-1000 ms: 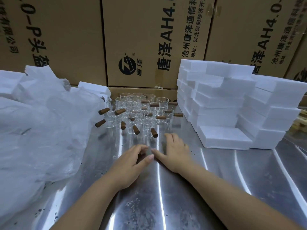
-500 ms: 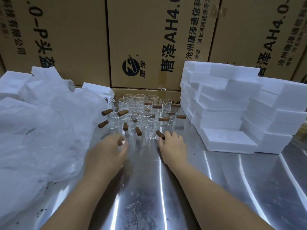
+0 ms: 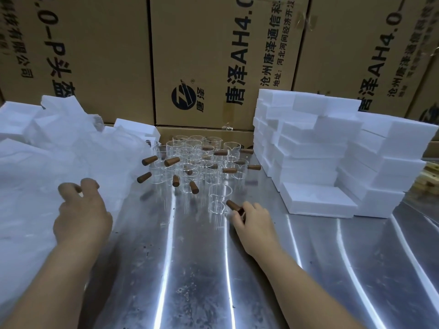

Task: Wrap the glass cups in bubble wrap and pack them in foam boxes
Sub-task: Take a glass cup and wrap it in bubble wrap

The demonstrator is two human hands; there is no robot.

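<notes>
Head view: barely started. The right hand (image 3: pixel 253 224) pinches 1 glass cup (image 3: pixel 219 198) by its handle (image 3: pixel 232 205); the left hand (image 3: pixel 82 210) is over the bubble wrap (image 3: pixel 35 174), grip unclear. Nothing visibly wrapped; foam boxes (image 3: pixel 320 150) stacked right.

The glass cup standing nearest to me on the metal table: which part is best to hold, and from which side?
Take the nearest glass cup by its wooden handle, coming from the near right. The handle sticks out toward that side, clear of the other cups, and likely grips better than smooth glass. The right hand pinches it there.
</notes>
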